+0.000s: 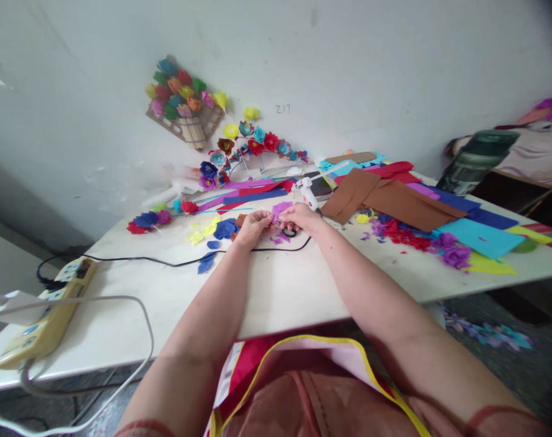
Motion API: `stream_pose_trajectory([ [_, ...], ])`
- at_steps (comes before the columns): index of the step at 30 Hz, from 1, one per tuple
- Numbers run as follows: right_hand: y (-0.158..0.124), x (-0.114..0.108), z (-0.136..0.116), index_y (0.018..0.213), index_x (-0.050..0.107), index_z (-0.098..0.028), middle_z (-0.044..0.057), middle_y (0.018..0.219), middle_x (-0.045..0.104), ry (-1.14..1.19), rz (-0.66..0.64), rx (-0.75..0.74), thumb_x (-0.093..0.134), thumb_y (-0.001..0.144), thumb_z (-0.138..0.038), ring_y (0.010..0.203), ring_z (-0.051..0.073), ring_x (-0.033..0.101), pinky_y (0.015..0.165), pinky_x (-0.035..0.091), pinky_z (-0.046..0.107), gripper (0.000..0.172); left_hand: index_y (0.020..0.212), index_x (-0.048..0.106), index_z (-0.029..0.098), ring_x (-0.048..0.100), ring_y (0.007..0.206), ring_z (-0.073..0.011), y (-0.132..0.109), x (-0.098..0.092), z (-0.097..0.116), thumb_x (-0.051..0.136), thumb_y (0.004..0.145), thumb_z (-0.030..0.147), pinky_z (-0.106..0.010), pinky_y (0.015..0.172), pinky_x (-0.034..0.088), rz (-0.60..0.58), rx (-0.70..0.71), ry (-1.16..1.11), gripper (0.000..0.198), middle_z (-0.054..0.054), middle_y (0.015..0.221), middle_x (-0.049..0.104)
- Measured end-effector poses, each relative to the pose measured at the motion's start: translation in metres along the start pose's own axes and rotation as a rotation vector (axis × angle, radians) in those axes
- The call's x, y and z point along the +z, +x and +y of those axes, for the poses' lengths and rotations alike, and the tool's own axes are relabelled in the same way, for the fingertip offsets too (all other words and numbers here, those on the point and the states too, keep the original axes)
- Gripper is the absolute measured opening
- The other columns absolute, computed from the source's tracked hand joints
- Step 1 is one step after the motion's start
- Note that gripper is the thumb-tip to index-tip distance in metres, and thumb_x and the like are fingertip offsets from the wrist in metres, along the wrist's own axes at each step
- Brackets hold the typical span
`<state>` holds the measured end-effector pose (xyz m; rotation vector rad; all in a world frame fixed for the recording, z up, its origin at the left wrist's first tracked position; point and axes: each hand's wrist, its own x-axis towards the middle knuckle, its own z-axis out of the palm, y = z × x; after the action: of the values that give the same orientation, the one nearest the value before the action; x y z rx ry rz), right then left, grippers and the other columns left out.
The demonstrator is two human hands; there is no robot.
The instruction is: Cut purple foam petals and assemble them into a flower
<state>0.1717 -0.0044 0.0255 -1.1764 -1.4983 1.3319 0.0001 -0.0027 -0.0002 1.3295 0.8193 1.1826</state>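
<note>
My left hand [255, 227] and my right hand [300, 216] meet over the middle of the white table, fingertips pinched close together. Between them is a small purple crepe-paper piece [281, 208], with both hands closed on its edges; the fingers cover part of it. Just below my right fingers lies a pair of scissors, its black handle loop [289, 232] showing. Blue paper petals [225, 229] and yellow petals [211, 227] lie left of my left hand. Behind my right hand stands a white glue gun [307, 192].
A black cord [167, 263] runs across the table to a yellow power strip [53, 321] at left. Brown paper sheets [394, 197] and colourful scraps [407, 237] cover the right side. Finished paper flowers [255, 145] stand at the back; a green bottle [478, 161] is at far right.
</note>
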Motion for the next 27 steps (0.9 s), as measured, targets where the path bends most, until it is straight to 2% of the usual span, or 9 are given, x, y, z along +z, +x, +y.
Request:
stream_pose_trajectory([
  [8,-0.0004,0.0008,0.0007,0.062,0.064,-0.011,0.002,0.051,0.065,0.009,-0.007,-0.021,0.065,0.077,-0.011,0.037,0.005,0.048,0.033,0.026,0.014,0.015,0.072,0.058,0.014,0.053,0.05,-0.0086,-0.0016,0.0025,0.0028,0.086,0.051,0.046,-0.022,0.052,0.044,0.014,-0.015,-0.001,0.047,0.002,0.056,0.059],
  [17,0.0012,0.0009,0.0027,0.064,0.065,-0.011,0.002,0.051,0.064,0.014,-0.01,-0.027,0.063,0.079,-0.012,0.036,0.005,0.047,0.033,0.026,0.015,0.015,0.074,0.058,0.014,0.054,0.05,-0.0081,-0.0011,0.0018,0.0018,0.083,0.059,0.044,-0.023,0.055,0.046,0.002,-0.024,0.015,0.042,0.003,0.058,0.059],
  [27,0.002,0.002,0.0038,0.062,0.064,-0.011,0.002,0.051,0.064,0.014,-0.005,-0.026,0.062,0.079,-0.01,0.035,0.005,0.047,0.032,0.025,0.015,0.017,0.073,0.058,0.015,0.054,0.05,-0.0089,-0.0019,0.0027,0.0028,0.084,0.056,0.045,-0.022,0.053,0.044,-0.005,-0.014,0.02,0.043,0.002,0.057,0.059],
])
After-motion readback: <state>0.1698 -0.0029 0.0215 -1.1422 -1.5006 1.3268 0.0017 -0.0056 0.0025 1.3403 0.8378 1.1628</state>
